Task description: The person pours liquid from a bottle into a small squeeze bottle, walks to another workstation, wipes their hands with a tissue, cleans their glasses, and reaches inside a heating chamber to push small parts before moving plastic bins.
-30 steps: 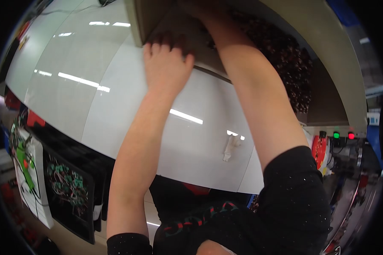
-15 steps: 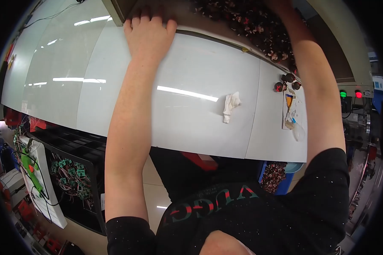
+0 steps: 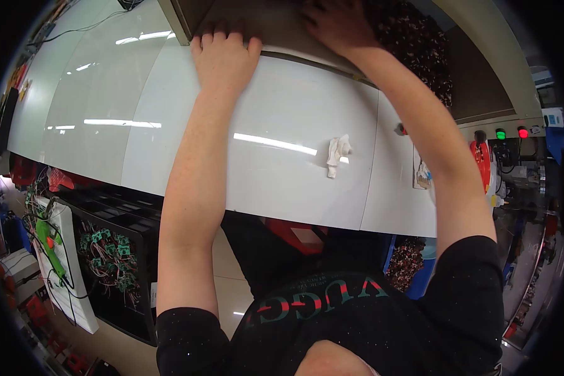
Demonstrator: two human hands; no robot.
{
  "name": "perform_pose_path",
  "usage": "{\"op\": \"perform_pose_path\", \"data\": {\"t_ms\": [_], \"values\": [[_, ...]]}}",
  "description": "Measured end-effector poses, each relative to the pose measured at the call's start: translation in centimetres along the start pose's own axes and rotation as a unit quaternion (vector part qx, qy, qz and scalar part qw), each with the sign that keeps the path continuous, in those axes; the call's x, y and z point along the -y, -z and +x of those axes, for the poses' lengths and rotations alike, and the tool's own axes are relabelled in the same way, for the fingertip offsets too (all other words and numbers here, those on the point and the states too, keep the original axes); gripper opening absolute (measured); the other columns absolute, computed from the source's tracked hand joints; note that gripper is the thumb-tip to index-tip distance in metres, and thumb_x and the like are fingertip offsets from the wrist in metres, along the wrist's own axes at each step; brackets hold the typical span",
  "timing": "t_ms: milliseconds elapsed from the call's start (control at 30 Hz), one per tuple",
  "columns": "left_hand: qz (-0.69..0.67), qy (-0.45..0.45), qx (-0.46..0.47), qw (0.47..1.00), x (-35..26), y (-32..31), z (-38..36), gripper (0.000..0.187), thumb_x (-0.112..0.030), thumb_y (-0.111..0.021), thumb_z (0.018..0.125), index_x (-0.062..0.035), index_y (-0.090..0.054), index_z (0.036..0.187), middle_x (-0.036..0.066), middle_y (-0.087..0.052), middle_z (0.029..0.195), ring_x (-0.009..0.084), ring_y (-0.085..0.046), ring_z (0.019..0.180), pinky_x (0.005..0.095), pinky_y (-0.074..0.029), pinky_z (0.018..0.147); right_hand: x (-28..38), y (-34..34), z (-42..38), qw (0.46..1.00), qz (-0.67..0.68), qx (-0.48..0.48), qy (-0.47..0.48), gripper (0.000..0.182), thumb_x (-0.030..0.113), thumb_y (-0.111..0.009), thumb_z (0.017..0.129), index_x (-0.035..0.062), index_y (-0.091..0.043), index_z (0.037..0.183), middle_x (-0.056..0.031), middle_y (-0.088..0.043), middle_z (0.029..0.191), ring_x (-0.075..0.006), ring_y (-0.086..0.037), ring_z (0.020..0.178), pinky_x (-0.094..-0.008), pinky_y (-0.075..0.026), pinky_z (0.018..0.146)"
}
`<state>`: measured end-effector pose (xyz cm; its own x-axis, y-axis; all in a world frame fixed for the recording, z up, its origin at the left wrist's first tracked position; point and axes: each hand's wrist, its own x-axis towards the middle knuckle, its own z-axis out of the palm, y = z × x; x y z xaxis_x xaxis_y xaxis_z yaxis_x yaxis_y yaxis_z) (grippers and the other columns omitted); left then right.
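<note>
My left hand [image 3: 227, 61] rests on the front edge of a large box-like booth [image 3: 282, 55], fingers spread over the lip and fingertips in shadow. Inside the booth is my right hand [image 3: 339, 26], dim but with its fingers apart over the bare floor. To its right lies a heap of small dark pieces with pale and red specks [image 3: 413, 47], which look like little figure heads. Nothing shows in either hand. A crumpled white tissue [image 3: 338, 153] lies on the white table [image 3: 282, 182] in front of the booth.
At the table's right, partly behind my right forearm, lies a brush [image 3: 423, 178]. Green [image 3: 501, 134] and red [image 3: 523, 132] lit buttons sit on the booth's right side. Below are a blue bin of small pieces [image 3: 406, 263] and a black crate with green circuit boards [image 3: 113, 250].
My right hand has swept left across the booth, from beyond the heap to its left side. The right forearm now covers part of the brush area. My left hand stays on the edge.
</note>
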<state>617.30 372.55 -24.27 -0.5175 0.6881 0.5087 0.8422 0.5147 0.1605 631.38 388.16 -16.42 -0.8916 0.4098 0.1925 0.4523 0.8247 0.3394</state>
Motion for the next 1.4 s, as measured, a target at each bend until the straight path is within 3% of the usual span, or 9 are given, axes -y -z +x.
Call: {"op": "perform_pose_path", "data": {"t_ms": [233, 367, 433, 567, 633, 700, 900, 1033, 1400], "values": [[-0.007, -0.008, -0.013, 1.0, 0.1, 0.3, 0.0, 0.052, -0.044, -0.043, 0.092, -0.0173, -0.056, 0.134, 0.016, -0.052, 0.137, 0.0313, -0.046, 0.127, 0.0476, -0.026, 0.111, -9.4, 0.3, 0.3, 0.982, -0.103, 0.081, -0.135, 0.042, 0.026, -0.058, 0.09, 0.0126, -0.059, 0.129, -0.0147, -0.051, 0.137, -0.0346, -0.049, 0.123, -0.0595, -0.028, 0.107], [-0.029, -0.031, -0.037, 0.998, -0.2, 0.7, -0.1, 0.049, -0.042, -0.045, 0.093, -0.0135, -0.058, 0.131, 0.017, -0.055, 0.133, 0.0321, -0.047, 0.124, 0.0475, -0.026, 0.111, -19.5, -3.8, -1.2, 0.961, 0.093, -0.113, -0.235, 0.058, 0.03, -0.063, 0.089, 0.016, -0.046, 0.142, -0.0184, -0.043, 0.145, -0.0351, -0.041, 0.133, -0.0583, -0.03, 0.108], [-0.04, -0.011, -0.002, 0.999, -0.5, 1.6, -0.3, 0.048, -0.039, -0.048, 0.094, -0.0076, -0.058, 0.128, 0.018, -0.057, 0.129, 0.033, -0.048, 0.122, 0.0486, -0.025, 0.112, -22.0, -5.2, -2.4, 0.946, 0.117, -0.291, -0.081, 0.033, 0.029, -0.057, 0.09, 0.0087, -0.065, 0.115, -0.0194, -0.064, 0.115, -0.0377, -0.059, 0.108, -0.0458, -0.046, 0.093], [-0.054, -0.003, 0.027, 0.998, 0.3, 1.0, -0.3, 0.045, -0.033, -0.052, 0.094, -0.0005, -0.058, 0.124, 0.018, -0.057, 0.126, 0.0331, -0.048, 0.121, 0.0509, -0.022, 0.113, -15.1, -1.9, -7.4, 0.959, 0.09, -0.096, -0.251, 0.027, 0.022, -0.054, 0.09, 0.0075, -0.065, 0.109, -0.0205, -0.064, 0.108, -0.0384, -0.059, 0.103, -0.0485, -0.045, 0.089], [-0.084, -0.046, -0.052, 0.994, -0.1, 1.8, -0.4, 0.041, -0.029, -0.053, 0.094, -0.0004, -0.057, 0.123, 0.018, -0.054, 0.13, 0.0346, -0.047, 0.122, 0.0527, -0.024, 0.112, -10.0, 4.0, -10.7, 0.983, 0.018, -0.117, -0.139, 0.021, 0.015, -0.049, 0.089, 0.0067, -0.065, 0.101, -0.0189, -0.064, 0.097, -0.0383, -0.059, 0.096, -0.0512, -0.044, 0.084], [-0.064, -0.053, -0.015, 0.996, 0.1, 2.2, -0.6, 0.04, -0.031, -0.052, 0.095, -0.0006, -0.059, 0.121, 0.018, -0.057, 0.127, 0.0345, -0.048, 0.12, 0.0528, -0.025, 0.112, -6.3, 8.5, -16.7, 0.96, 0.224, -0.097, -0.134, 0.019, 0.015, -0.048, 0.091, 0.007, -0.064, 0.098, -0.0151, -0.064, 0.091, -0.0349, -0.06, 0.089, -0.0488, -0.045, 0.081], [-0.09, -0.094, 0.079, 0.988, -0.5, 1.7, -0.1, 0.041, -0.036, -0.046, 0.099, -0.0003, -0.061, 0.111, 0.02, -0.061, 0.099, 0.0371, -0.054, 0.103, 0.0534, -0.03, 0.107, 4.3, 18.0, -35.4, 0.757, 0.502, -0.009, -0.418, 0.023, 0.023, -0.055, 0.094, 0.0027, -0.063, 0.088, -0.0135, -0.066, 0.086, -0.0297, -0.064, 0.082, -0.0382, -0.05, 0.075], [-0.186, -0.144, 0.052, 0.971, -1.9, 4.8, 0.1, 0.041, -0.032, -0.048, 0.099, 0.001, -0.057, 0.121, 0.022, -0.058, 0.115, 0.0386, -0.051, 0.112, 0.0516, -0.03, 0.107, 11.0, 19.5, -43.1, 0.525, 0.594, -0.038, -0.608, 0.034, 0.031, -0.052, 0.099, 0.0015, -0.061, 0.084, -0.0068, -0.064, 0.071, -0.0142, -0.063, 0.069, -0.0287, -0.05, 0.065], [-0.53, -0.446, 0.239, 0.681, -22.7, 23.5, -13.5, 0.048, -0.003, -0.063, 0.086, 0.0012, -0.049, 0.132, 0.02, -0.05, 0.134, 0.0356, -0.043, 0.129, 0.0419, -0.033, 0.109, 16.9, 15.3, -50.5, 0.24, 0.623, -0.155, -0.728, 0.032, 0.036, -0.052, 0.099, 0.005, -0.059, 0.103, -0.0032, -0.061, 0.085, -0.0135, -0.063, 0.075, -0.027, -0.051, 0.07]]}}
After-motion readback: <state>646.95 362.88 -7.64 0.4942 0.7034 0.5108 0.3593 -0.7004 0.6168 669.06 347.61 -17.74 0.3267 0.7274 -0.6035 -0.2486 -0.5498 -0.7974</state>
